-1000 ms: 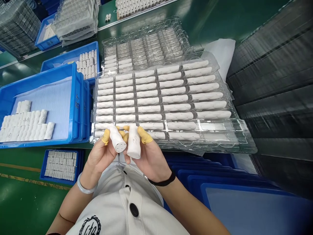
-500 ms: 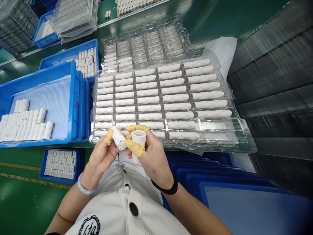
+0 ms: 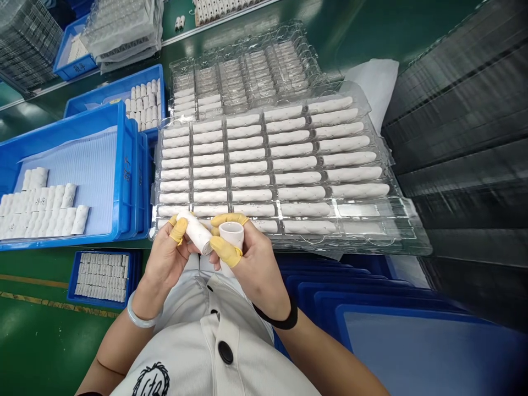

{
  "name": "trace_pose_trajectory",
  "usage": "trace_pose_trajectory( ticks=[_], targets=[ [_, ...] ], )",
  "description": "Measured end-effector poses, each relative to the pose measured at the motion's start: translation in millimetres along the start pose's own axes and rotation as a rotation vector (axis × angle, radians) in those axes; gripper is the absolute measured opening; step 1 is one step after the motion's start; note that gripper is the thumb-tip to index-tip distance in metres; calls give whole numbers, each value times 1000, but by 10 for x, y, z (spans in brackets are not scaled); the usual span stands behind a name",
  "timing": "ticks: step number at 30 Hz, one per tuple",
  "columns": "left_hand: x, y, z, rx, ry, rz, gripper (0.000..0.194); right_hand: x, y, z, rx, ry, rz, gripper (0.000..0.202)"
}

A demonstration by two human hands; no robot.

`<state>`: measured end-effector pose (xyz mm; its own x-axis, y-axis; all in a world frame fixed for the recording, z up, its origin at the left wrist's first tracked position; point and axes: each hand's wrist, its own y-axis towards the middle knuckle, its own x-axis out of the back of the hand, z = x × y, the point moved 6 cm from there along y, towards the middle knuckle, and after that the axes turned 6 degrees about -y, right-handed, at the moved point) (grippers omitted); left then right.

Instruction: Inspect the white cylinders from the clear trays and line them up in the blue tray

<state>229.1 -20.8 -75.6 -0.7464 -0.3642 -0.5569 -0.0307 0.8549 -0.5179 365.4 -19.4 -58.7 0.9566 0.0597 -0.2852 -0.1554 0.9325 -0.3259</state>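
A white cylindrical piece [image 3: 197, 233] lies tilted between the yellow-cotted thumb and fingers of my left hand [image 3: 168, 254], its lower right end close to my right thumb. My right hand [image 3: 253, 258] is closed around a small white cup [image 3: 231, 234], its round mouth facing up; yellow finger cots cover the thumb and a finger. The cup's lower part is partly behind my fingers. Just beyond both hands is a clear plastic tray [image 3: 330, 190] with rows of long white pieces in its slots.
Stacked blue bins [image 3: 119, 181] with short white pieces stand at left. A second clear tray [image 3: 247, 77] lies behind, partly filled. A lower blue bin [image 3: 131, 275] sits below left; more blue trays [image 3: 371, 308] are stacked at lower right, beside a dark stack [image 3: 462, 165].
The cylindrical piece has turned in my left hand: its holed end showed before, and now more of its side shows. My right hand keeps hold of the cup.
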Motion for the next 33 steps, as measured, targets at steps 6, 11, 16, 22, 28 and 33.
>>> trace_pose_trajectory(
  ticks=[6,11,16,22,28,33],
  targets=[
    [-25,10,106,117,60,122,31,-31,6,17,-31,36,68,27],
    [-52,25,116,121,79,170,37,-30,8,20,-18,3,54,25],
    [24,71,8,-35,84,25,30,-41,59,-61,31,-135,31,27],
    [15,65,-127,-186,309,79,39,-114,191,-165,41,-294,48,26],
    [-2,54,-286,-320,486,47,50,-138,305,-96,163,-439,-3,26],
    [55,87,-354,-411,608,56,43,-154,429,-32,131,-491,118,29]
  ],
)
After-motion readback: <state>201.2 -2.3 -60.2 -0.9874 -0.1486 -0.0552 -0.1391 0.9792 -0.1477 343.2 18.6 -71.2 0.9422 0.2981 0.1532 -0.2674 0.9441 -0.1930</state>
